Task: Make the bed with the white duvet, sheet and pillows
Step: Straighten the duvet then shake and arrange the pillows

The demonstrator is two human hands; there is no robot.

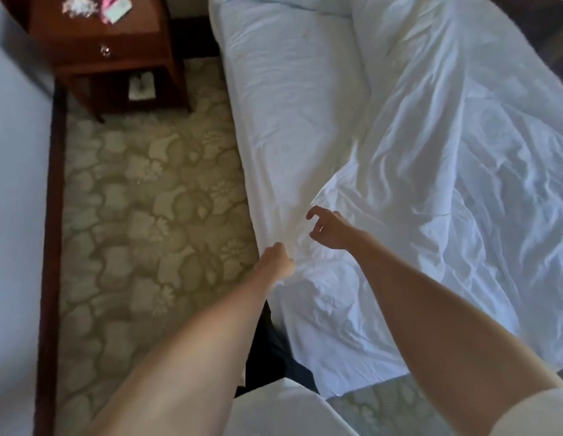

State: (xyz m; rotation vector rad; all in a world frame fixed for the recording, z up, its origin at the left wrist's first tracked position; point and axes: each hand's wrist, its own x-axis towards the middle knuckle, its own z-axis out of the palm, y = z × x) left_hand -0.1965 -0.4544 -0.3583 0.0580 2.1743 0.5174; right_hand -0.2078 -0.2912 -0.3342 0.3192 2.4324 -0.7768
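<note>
From the head view, your left hand (278,258) is clenched on the edge of the white sheet (283,99) at the near side of the bed, while your right hand (328,229) hovers released, fingers loosely curled, just over the duvet (462,136). The rumpled duvet lies folded back across the bed's right part; a wooden nightstand (113,55) stands on the patterned carpet (154,199)

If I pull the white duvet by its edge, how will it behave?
The duvet is probably floppy: creases cover it. It looks light for its size, so the pulled edge may bunch up. The left hand seems to grip cloth at the bed's edge.
</note>
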